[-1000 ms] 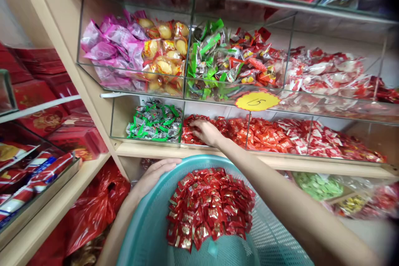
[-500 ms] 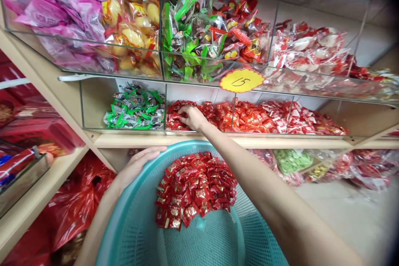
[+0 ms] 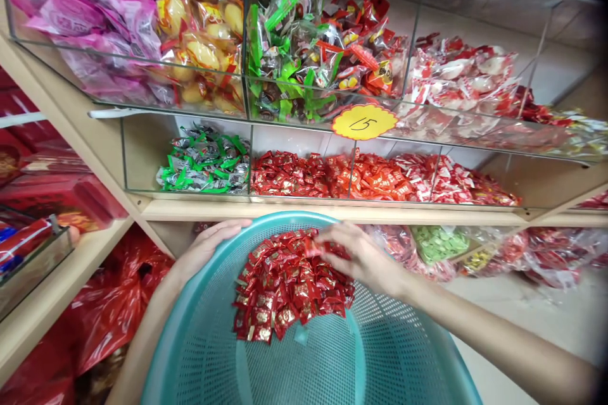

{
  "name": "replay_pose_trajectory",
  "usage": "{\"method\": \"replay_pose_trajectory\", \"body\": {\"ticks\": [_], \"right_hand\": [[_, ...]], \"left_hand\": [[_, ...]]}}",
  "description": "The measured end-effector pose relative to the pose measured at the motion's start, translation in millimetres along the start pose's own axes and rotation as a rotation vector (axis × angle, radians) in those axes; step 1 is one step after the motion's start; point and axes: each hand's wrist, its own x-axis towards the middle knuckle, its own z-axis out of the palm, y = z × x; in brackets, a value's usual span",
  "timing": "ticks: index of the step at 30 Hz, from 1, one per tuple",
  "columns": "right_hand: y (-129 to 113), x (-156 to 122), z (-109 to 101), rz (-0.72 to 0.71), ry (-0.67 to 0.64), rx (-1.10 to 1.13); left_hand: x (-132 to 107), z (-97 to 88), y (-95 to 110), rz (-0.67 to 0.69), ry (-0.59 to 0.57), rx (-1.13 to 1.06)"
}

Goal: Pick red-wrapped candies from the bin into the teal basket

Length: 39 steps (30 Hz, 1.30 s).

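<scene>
A teal mesh basket (image 3: 304,367) fills the lower middle of the view and holds a heap of small red-wrapped candies (image 3: 285,288). My left hand (image 3: 204,250) grips the basket's far left rim, fingers curled over it. My right hand (image 3: 354,256) lies over the right edge of the heap inside the basket, fingers spread and touching the candies; I cannot tell whether it holds any. Above the basket, a glass compartment on the shelf holds the same red candies (image 3: 294,174).
Glass bins (image 3: 327,130) line two shelf levels with pink, yellow, green and red-white wrapped sweets. A yellow price tag marked 15 (image 3: 363,121) hangs on the upper bin's front. Red boxes (image 3: 61,183) and red bags (image 3: 109,304) sit at the left. The wooden shelf edge (image 3: 332,212) runs just beyond the basket.
My right hand has left the red-candy compartment on the shelf and come down onto the heap in the basket. My left hand has stayed on the rim.
</scene>
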Motion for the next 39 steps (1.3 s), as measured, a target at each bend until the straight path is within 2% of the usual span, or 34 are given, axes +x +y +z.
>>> {"method": "replay_pose_trajectory", "body": {"ticks": [3, 6, 11, 19, 25, 27, 29, 33, 36, 39], "right_hand": [[6.8, -34.7, 12.6, 0.083, -0.151, -0.022], [11.2, -48.6, 22.0, 0.146, -0.22, -0.028], [14.2, -50.6, 32.5, 0.178, -0.238, -0.039], [10.1, -46.4, 47.4, 0.154, -0.321, -0.29], [7.2, -39.4, 43.8, 0.128, -0.323, -0.344], [4.5, -26.4, 32.4, 0.082, -0.298, -0.342], [2.5, -2.1, 16.3, 0.013, -0.227, -0.313], [9.4, 74.3, -9.2, -0.112, -0.009, -0.19], [24.1, 135.1, -6.1, -0.137, 0.051, -0.178], [36.8, 179.0, 10.5, -0.081, -0.035, -0.154]], "left_hand": [[-0.7, 0.2, -0.5, 0.033, 0.003, 0.004], [-2.0, 0.7, -0.1, 0.051, -0.01, 0.007], [-2.7, 0.2, 1.2, 0.071, -0.004, 0.036], [-1.0, -3.4, -0.5, 0.078, -0.028, 0.031], [0.5, -3.2, -2.3, 0.014, 0.011, -0.03], [0.6, -1.9, -3.3, -0.01, 0.032, -0.065], [0.2, -0.7, -3.8, -0.023, 0.031, -0.09], [-1.0, -0.1, -3.3, -0.014, -0.014, -0.107], [-0.7, -1.2, -3.0, -0.002, -0.032, -0.106], [0.8, -2.1, -3.6, -0.007, -0.023, -0.104]]}}
